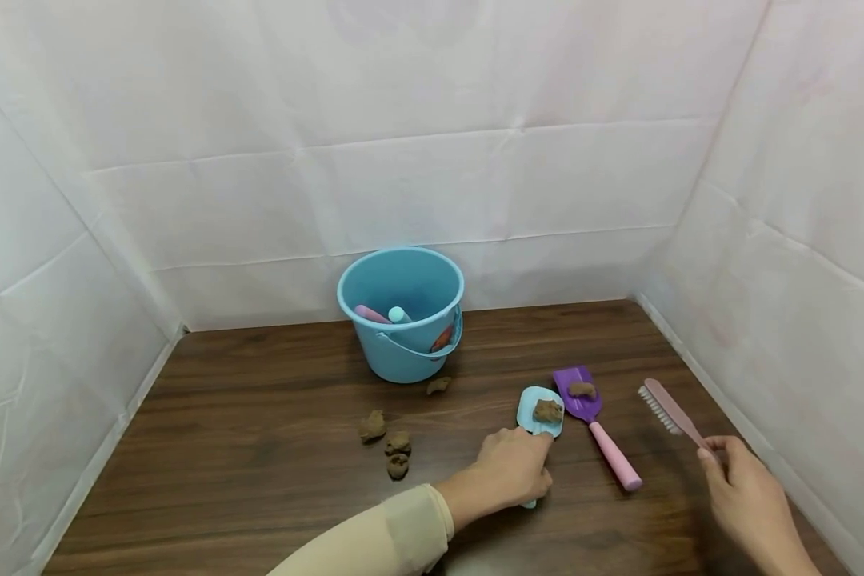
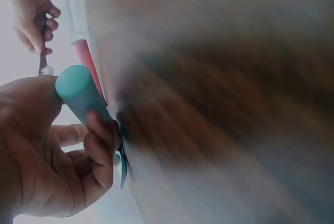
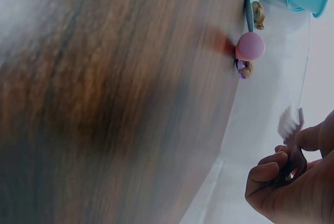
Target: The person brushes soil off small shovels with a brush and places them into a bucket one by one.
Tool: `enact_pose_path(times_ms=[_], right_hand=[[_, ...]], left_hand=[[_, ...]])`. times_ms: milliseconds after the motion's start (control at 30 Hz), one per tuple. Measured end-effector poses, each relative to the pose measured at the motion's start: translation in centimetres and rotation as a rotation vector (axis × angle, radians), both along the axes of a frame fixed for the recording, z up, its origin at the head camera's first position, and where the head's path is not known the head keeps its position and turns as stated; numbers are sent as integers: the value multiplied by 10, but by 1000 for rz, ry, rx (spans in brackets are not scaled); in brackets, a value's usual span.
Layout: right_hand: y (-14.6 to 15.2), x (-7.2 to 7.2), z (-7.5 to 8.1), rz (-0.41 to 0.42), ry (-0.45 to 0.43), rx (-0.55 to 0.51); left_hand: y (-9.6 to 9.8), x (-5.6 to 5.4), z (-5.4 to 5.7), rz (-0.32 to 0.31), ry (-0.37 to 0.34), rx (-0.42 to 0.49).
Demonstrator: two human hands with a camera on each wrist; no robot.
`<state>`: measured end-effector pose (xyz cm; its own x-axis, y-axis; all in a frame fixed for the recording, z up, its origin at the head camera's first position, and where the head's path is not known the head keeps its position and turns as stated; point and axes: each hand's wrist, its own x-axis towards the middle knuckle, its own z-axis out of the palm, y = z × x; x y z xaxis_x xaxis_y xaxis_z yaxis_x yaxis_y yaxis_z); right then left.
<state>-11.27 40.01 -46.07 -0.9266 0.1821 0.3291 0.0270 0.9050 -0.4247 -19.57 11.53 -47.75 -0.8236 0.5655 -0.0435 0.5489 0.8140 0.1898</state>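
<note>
My left hand [image 1: 510,468] grips the handle of a light blue toy shovel [image 1: 529,404] at the table. A brown, clay-like lump [image 1: 547,411] lies on its blade. In the left wrist view, the round end of the turquoise handle [image 2: 78,85] sticks out past my fingers. To the right, my right hand [image 1: 749,488] holds a pink brush [image 1: 671,406] by its handle, white bristles facing left. Between the hands lies a purple shovel [image 1: 582,406] with a pink handle [image 1: 615,456], another brown lump [image 1: 582,390] on its blade.
Near the back wall stands a blue bucket [image 1: 403,352] with a pink and a light blue handle end inside. One brown piece [image 1: 438,386] lies by its base, and several lumps [image 1: 373,426] sit left of my left hand. White sheeting [image 1: 418,192] encloses the wooden table.
</note>
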Motion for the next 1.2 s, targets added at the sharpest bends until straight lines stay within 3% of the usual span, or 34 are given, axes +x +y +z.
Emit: enact_pose_path(times_ms=[233,467,733,967,1200], right_hand=[[-4,-12,4,25,23,12],[-13,-24,7,90,17,9],[-44,-41,15,182,8,-17],[-77,-59,23,273,-21,-45],[-118,-71,29,370,3,-63]], left_hand=[[-19,-6,11,14,7,39],[-40,-14,24,69,18,43],[-81,-16,41,124,29,154],[-122,-11,54,178,65,239],[-158,5,60,235,87,313]])
